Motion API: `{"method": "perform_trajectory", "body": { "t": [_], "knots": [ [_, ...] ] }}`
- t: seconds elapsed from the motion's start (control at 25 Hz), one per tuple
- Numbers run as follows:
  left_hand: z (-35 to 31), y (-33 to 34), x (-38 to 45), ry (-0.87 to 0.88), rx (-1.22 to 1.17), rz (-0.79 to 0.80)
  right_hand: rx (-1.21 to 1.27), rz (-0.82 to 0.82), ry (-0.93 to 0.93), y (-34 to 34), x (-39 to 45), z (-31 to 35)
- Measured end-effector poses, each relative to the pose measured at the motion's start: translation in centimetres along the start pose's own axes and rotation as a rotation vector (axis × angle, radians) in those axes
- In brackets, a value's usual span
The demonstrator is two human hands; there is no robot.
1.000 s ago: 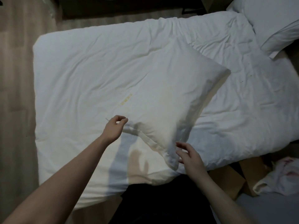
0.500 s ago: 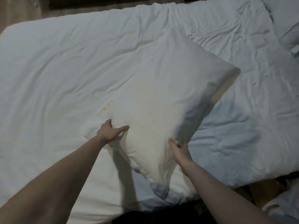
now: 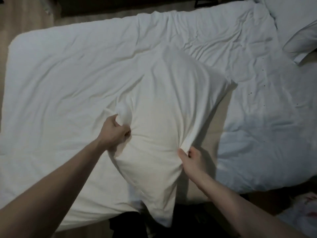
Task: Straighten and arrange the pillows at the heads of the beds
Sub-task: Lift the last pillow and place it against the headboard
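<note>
A white pillow (image 3: pixel 164 121) is held up over the bed (image 3: pixel 60 74), its long axis running away from me and its near corner hanging past the bed's front edge. My left hand (image 3: pixel 115 131) grips a bunch of the pillowcase on the pillow's left side. On the right side, my right hand (image 3: pixel 192 158) pinches a fold of the case. The cloth is drawn into creases between the two hands. A second white pillow (image 3: pixel 298 26) lies at the far right corner of the bed.
The bed wears a wrinkled white duvet. Wooden floor (image 3: pixel 20 14) shows at the left and top left. Dark furniture (image 3: pixel 106 4) runs along the top edge. A crumpled white cloth with red marks (image 3: pixel 307 208) lies on the floor at the lower right.
Both hands have closed on the pillowcase and bunched it. The pillow has turned from lying aslant to pointing away from me, and its near corner has dropped lower.
</note>
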State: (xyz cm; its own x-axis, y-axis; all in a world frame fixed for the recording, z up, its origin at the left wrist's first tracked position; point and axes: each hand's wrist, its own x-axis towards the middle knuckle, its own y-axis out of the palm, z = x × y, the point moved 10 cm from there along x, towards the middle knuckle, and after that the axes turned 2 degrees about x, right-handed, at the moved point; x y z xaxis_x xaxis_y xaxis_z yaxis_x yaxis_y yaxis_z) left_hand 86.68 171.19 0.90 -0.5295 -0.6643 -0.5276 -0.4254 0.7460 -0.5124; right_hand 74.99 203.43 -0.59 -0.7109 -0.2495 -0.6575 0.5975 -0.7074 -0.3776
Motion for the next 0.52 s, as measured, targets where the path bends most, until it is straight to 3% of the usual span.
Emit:
{"method": "perform_trajectory", "body": {
  "t": [0.08, 0.2, 0.28, 0.36, 0.44, 0.52],
  "knots": [
    [-1.6, 0.6, -4.3, 0.033, -0.009, 0.017, -0.125, 0.143, -0.008, -2.9, -3.0, -0.9],
    [-1.0, 2.7, -8.4, 0.021, 0.046, 0.134, -0.495, 0.536, 0.033, -2.8, -8.1, -4.7],
    [-0.9, 3.7, -10.0, 0.052, 0.202, 0.177, -0.713, 0.713, -0.096, -1.9, -9.3, -4.7],
    [-1.8, 4.4, -11.5, 0.186, 0.317, 0.162, -0.66, 0.585, -0.232, -2.6, -6.7, -0.7],
    [-3.6, 4.5, -13.2, 0.356, 0.341, 0.108, -0.557, 0.255, -0.387, -5.6, -2.7, 5.5],
    [-6.0, 4.2, -15.5, 0.528, 0.346, 0.073, -0.621, 0.11, -0.581, -6.8, -0.5, 11.7]
  ]
}}
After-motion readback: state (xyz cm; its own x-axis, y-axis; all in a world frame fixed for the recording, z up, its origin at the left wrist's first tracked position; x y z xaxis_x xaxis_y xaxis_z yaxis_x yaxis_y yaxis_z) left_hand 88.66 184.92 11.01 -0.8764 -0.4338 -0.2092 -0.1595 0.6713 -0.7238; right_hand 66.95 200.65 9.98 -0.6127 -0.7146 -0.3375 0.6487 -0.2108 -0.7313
